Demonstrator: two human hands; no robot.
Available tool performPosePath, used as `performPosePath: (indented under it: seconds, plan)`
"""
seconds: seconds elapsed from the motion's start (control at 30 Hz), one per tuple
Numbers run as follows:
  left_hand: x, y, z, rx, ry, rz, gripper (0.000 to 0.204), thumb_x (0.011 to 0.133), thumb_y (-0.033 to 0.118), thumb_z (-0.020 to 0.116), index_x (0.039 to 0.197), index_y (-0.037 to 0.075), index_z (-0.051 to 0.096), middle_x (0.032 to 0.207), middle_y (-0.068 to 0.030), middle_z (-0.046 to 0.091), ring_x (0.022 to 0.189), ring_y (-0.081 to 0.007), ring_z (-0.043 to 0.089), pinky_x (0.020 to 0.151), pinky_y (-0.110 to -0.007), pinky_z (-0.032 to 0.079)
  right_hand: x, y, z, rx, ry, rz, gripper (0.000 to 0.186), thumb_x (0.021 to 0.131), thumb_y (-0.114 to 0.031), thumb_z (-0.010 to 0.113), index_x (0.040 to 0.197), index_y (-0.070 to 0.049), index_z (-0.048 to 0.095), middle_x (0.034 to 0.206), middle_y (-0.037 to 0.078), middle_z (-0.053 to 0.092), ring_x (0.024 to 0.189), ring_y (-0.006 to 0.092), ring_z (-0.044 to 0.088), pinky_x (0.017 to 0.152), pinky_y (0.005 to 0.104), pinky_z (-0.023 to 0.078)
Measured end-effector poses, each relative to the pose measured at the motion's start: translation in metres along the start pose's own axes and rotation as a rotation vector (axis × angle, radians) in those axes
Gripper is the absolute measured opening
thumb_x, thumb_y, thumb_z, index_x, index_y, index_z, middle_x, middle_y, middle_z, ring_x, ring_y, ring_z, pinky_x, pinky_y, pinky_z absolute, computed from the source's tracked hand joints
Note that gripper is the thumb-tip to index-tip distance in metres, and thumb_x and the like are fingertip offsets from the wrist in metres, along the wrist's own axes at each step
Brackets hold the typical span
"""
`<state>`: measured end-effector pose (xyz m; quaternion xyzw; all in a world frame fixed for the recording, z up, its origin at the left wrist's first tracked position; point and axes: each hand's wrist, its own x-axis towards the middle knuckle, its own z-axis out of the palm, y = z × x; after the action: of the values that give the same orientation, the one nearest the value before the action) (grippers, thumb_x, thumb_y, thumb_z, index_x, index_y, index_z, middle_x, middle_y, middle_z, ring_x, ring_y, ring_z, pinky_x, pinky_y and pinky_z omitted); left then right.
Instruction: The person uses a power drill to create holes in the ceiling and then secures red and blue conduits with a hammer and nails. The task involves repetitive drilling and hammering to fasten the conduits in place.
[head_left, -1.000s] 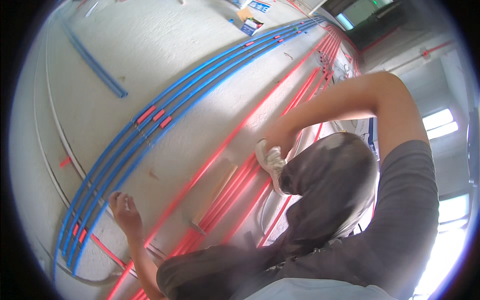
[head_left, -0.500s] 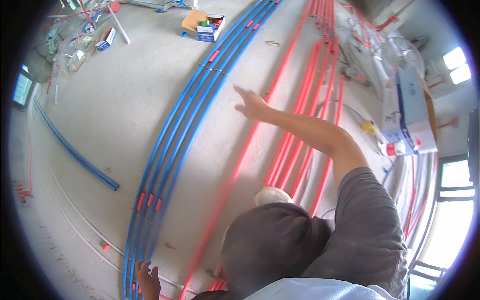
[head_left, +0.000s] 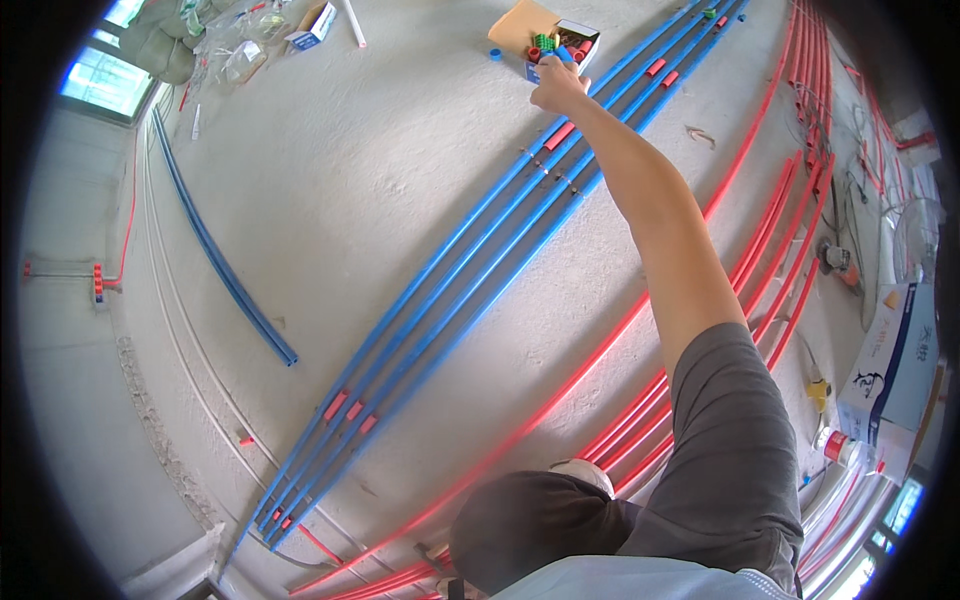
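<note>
My right arm is stretched far forward over the floor. At its end my right hand (head_left: 561,86) is at the near edge of a small open cardboard box (head_left: 588,33), with its fingers bent in among the contents. Inside are pipe fittings: a green one (head_left: 544,42), several red ones (head_left: 580,50) and something blue by the fingertips. The fingers look closed, but whatever is between them is too small to make out. My left hand is out of view.
Long blue pipes (head_left: 440,290) with short red pieces run diagonally across the concrete floor. Red pipes (head_left: 600,350) lie to the right, near a grinder-like tool (head_left: 838,262) and a large carton (head_left: 890,360). A shorter blue pair (head_left: 215,250) lies left.
My right hand has gone from above the floor beside the blue pipes to the box of fittings. My left hand has left the picture. The whole view has turned.
</note>
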<state>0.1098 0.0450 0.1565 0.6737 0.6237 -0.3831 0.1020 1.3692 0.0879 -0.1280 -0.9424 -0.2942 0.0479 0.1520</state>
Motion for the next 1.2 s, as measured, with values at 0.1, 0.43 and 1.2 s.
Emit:
performPosePath:
  seconds: [0.1, 0.43, 1.2]
  plan:
    - [-0.018, 0.013, 0.015, -0.027, -0.053, -0.085, 0.04, 0.091, 0.032, 0.082, 0.123, 0.008, 0.077, 0.148, -0.0237, 0.056, 0.137, -0.0419, 0.052, 0.114, -0.052, 0.044, -0.029, -0.027, 0.007, 0.053, 0.007, -0.132, 0.071, 0.082, -0.026, 0.08, 0.15, -0.015, 0.062, 0.158, -0.001, 0.05, 0.147, 0.0315, 0.043, 0.114, 0.0636, 0.039]
    - [-0.012, 0.059, 0.015, -0.094, -0.073, -0.146, 0.04, 0.092, 0.03, 0.081, 0.124, 0.007, 0.076, 0.144, -0.0237, 0.059, 0.134, -0.0422, 0.055, 0.111, -0.052, 0.046, 0.102, 0.006, 0.029, 0.212, 0.417, -0.128, 0.066, 0.098, -0.043, 0.064, 0.152, -0.006, 0.053, 0.166, 0.025, 0.037, 0.151, 0.0439, 0.042, 0.12, 0.0591, 0.041]
    - [-0.079, 0.076, 0.07, -0.192, -0.034, -0.262, 0.039, 0.094, 0.027, 0.078, 0.128, 0.007, 0.073, 0.133, -0.0238, 0.065, 0.125, -0.0427, 0.061, 0.101, -0.052, 0.051, 0.022, -0.004, 0.004, 0.293, 0.586, -0.241, 0.042, 0.087, -0.015, 0.067, 0.127, -0.006, 0.076, 0.124, 0.022, 0.068, 0.119, 0.0434, 0.064, 0.104, 0.049, 0.053]
